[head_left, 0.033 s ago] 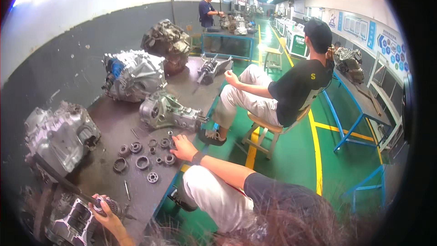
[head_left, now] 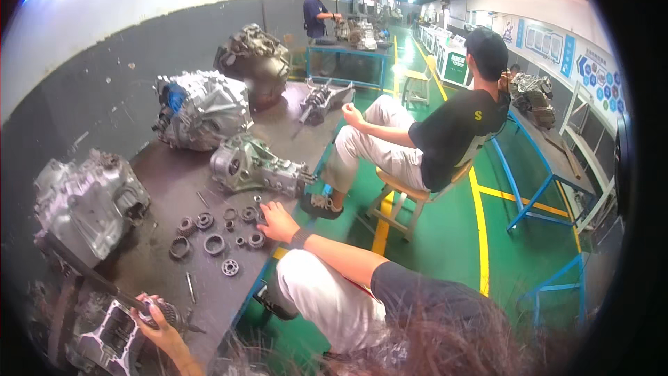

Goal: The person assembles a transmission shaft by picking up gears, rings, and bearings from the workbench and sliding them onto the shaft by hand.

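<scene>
My left hand (head_left: 161, 331) is closed around a toothed gear (head_left: 165, 312) on a shaft, at the lower left. Beneath and beside it lies an opened metal gearbox housing (head_left: 110, 338). A long dark bar (head_left: 94, 273) slants down toward that hand. By the table's edge, my right hand (head_left: 278, 223) rests with its fingers stretched out, next to a small gear (head_left: 248, 214) and another gear (head_left: 256, 239); whether a fingertip touches one is unclear. Several loose gears and rings, among them a ring (head_left: 214, 244) and a bearing (head_left: 230, 267), lie left of it.
A metal pin (head_left: 191, 287) lies on the dark table (head_left: 163, 195). Behind stand a silver gearbox case (head_left: 90, 202), another transmission (head_left: 202, 108) and a smaller casing (head_left: 257, 167). A seated person (head_left: 452, 125) sits on a stool beside the table; another person (head_left: 316, 14) stands farther back.
</scene>
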{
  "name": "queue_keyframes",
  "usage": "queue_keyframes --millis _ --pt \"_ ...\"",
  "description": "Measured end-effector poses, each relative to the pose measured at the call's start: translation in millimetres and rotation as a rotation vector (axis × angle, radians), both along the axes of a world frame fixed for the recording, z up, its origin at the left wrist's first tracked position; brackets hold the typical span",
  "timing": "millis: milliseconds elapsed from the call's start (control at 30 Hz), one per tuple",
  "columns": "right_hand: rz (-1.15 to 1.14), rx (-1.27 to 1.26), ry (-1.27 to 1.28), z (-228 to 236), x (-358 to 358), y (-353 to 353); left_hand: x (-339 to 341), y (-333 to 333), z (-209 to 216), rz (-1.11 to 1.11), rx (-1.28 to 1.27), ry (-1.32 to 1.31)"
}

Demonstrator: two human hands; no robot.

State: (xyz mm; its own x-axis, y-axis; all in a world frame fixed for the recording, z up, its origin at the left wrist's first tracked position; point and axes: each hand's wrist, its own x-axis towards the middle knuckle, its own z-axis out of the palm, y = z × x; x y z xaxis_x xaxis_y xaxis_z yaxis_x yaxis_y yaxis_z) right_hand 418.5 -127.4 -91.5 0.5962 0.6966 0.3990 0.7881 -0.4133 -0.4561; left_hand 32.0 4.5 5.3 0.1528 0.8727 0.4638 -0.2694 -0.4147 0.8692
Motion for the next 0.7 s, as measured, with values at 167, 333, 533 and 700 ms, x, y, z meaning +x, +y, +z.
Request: queue_keyframes --millis 167,333,533,700 --pt "0.07 0.065 -0.017 -5 -6 10 -29 50 -55 0.224 0.262 0.267" --pt "0.047 0.066 0.061 -7 -5 5 -22 25 -8 0.017 0.014 0.147" --pt "0.109 0.093 0.136 -7 -7 -8 -22 24 -1 -0.068 0.131 0.087" --pt "0.111 0.069 0.155 6 -9 -14 -10 37 -1 -0.324 0.401 -0.13"
